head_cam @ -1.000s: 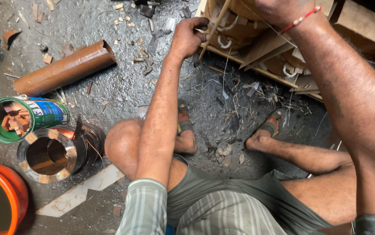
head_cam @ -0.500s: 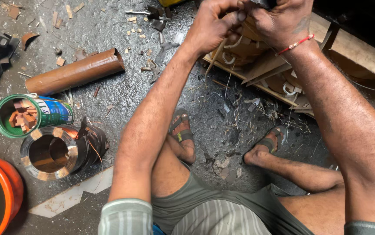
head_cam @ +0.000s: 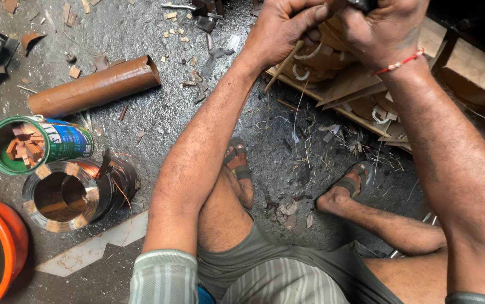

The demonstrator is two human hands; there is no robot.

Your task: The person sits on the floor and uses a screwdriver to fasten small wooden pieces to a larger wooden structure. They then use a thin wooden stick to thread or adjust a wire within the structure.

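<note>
Down on the wet grey floor (head_cam: 158,112), the wooden frame (head_cam: 361,90) sits at the top of view, both hands working over it. The brown pipe (head_cam: 93,87) lies well off to the left, the metal coil ring (head_cam: 65,194) and green can (head_cam: 39,143) below it. Left hand (head_cam: 285,25) curls tight around a thin stick (head_cam: 283,66); right hand (head_cam: 383,31) clenches something dark, fingers pressed together.
</note>
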